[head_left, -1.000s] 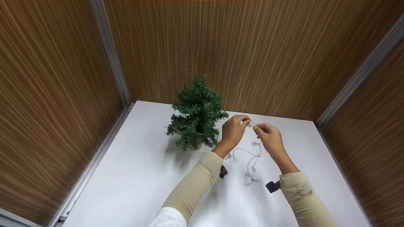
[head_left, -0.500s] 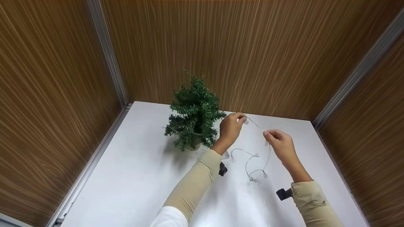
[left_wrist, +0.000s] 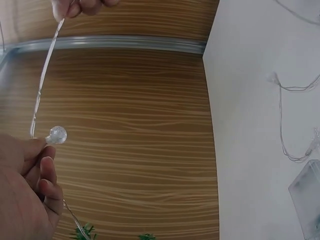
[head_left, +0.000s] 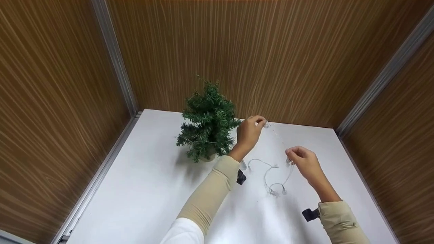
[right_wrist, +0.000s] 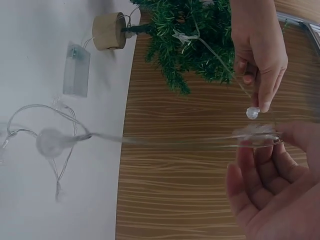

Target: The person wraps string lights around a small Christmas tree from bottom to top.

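Over the white worktop (head_left: 145, 189), we are holding the string lights (left_wrist: 39, 92) between two closed fingertip grips, the span slanting toward us at its right end. Our left hand (head_left: 249, 134), nearer to the small artificial Christmas tree (head_left: 210, 117), is pinching beside a clear bulb (left_wrist: 58, 135); our right hand (head_left: 305, 164) is pinching farther out. The remainder is lying below.

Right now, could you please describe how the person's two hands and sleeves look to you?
The left hand and right hand are bare. Both sleeves are beige; white cloth shows farther up the left side. A small black device juts out beside each cuff.
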The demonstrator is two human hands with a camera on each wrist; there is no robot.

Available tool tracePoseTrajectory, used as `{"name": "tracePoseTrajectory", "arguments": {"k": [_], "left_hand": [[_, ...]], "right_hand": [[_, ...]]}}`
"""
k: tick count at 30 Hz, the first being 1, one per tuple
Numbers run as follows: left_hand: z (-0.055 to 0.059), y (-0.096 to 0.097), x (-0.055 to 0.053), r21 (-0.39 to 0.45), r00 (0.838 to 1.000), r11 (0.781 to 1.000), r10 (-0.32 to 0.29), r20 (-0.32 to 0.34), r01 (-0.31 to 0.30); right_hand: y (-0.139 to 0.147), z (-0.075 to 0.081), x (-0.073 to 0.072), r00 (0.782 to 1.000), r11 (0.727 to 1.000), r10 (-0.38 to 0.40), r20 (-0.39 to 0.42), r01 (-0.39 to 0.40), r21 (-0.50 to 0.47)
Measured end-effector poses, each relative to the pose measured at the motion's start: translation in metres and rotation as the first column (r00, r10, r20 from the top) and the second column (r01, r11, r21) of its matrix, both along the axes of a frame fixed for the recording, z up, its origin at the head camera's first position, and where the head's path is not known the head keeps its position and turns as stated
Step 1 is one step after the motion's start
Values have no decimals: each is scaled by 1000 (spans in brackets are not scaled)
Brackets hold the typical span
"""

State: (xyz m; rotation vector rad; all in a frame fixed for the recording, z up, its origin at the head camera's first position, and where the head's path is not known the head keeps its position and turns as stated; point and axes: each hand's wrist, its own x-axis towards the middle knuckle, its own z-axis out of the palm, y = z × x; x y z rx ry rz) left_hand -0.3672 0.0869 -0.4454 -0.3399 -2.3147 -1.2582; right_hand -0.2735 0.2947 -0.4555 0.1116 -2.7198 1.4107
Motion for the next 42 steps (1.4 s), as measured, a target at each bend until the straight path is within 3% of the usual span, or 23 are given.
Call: {"name": "tracePoseTrajectory", "arguments": {"k": [6, 14, 21, 30, 35, 42], "left_hand": [[-2, 0, -7, 20, 999, 999, 28, 33, -29], [-5, 0, -11, 42, 997, 997, 58, 50, -60], [-5, -2, -17, 50, 997, 997, 63, 52, -66], [-10, -4, -21, -14, 996, 996, 89, 32, -89], [-15, -2, -21, -54, 995, 994, 100, 16, -99], [-28, 3, -18, -149, 994, 983, 108, 18, -104]], "right_hand": [[3, -4, 3, 999, 998, 37, 0, -37, -54], [17, -3, 22, 999, 998, -19, -28, 17, -64], [33, 8, 41, 992, 996, -54, -114, 45, -82], [41, 33, 61, 970, 984, -139, -200, 112, -141], [38, 45, 59, 955, 962, -201, -218, 151, -226], [28, 58, 35, 960, 946, -193, -201, 128, -298]]}}
